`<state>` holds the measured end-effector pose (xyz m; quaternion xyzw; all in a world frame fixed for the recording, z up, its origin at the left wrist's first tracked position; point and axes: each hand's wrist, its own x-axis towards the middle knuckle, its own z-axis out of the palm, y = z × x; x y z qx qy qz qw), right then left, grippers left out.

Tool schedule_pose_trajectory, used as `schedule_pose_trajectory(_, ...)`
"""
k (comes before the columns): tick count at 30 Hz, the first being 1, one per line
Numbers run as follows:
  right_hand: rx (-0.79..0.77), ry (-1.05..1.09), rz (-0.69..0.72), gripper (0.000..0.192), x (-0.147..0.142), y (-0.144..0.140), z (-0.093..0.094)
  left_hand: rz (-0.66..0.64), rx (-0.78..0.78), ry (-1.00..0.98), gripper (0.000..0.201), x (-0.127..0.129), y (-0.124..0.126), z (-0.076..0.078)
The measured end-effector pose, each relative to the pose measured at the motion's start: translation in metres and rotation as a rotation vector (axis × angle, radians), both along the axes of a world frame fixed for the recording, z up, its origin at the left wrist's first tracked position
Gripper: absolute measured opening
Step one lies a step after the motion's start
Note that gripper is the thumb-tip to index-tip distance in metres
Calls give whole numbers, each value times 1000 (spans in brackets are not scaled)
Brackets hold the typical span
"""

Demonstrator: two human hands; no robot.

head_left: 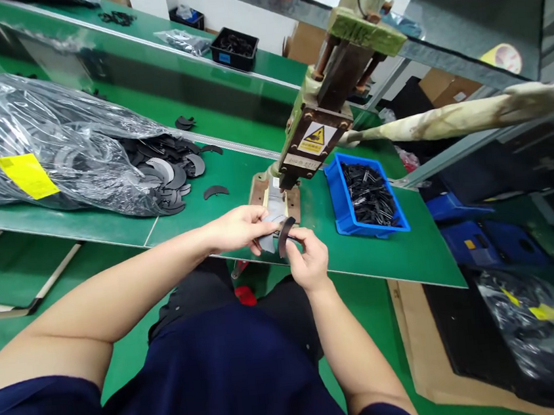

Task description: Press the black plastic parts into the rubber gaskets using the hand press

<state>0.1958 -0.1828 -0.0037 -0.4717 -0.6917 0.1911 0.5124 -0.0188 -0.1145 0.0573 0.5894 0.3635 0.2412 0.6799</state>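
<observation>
Right hand [308, 257] pinches a dark curved piece [285, 237] at the near side of the press [310, 139], left hand [239, 228] grips a grey piece [267, 243] just beside it, blue bin [337, 194] of black parts [368, 192] sits right on the green surface [238, 167].

One camera here, worn on the worker's head. Faces forward and steeply down over the navy shirt [236, 383], near side. Left hand [240, 230] and right hand [308, 257] mid-view, close range. Rolled: green bench [386, 259] slants down rightward. Wide reach, out to grey shelf [474, 15], far right.
</observation>
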Motion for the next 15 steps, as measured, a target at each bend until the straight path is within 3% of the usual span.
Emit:
schedule_pose_trajectory(4, 51, -137, 49, 19, 9, -1, 4, 292, 536, 207, 29, -6, -9, 4)
schedule_pose_trajectory(6, 74, -179, 59, 21, 7, -1, 3, 249, 738, 272, 26, -5, -15, 6)
schedule_pose_trajectory(9, 113, -222, 51, 18, 4, 1, 0, 97, 820, 315, 35, 0, -18, 5)
schedule_pose_trajectory(15, 155, -272, 73, 7, 2, 4, 2, 128, 765, 319, 38, 11, -16, -5)
